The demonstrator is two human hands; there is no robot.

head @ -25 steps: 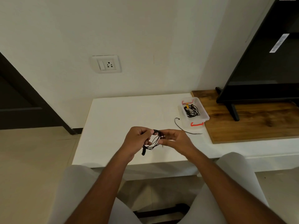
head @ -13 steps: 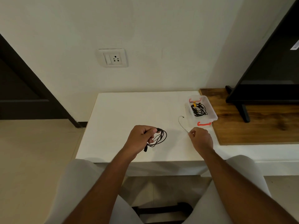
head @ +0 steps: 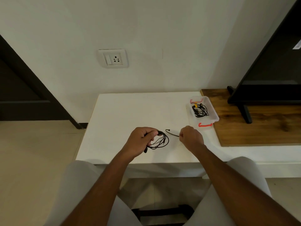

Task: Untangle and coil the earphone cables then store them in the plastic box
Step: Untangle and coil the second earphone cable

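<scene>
My left hand (head: 142, 138) grips a coiled black earphone cable (head: 160, 141) just above the white table (head: 130, 110); loops hang to its right and a plug dangles below. My right hand (head: 191, 137) pinches one end of a short black tie or wire (head: 171, 133) that curves left over the table. The clear plastic box (head: 213, 115) with red clips stands at the table's right edge and holds other black cables, one with a yellow tie.
A wooden board (head: 260, 128) lies right of the box and carries a black TV stand (head: 244, 111). A wall socket (head: 113, 58) sits above the table. My knees are below the table's front edge.
My hands have parted: the right hand left the coil, reached right and took hold of the short wire on the table. The left hand keeps the coil.
</scene>
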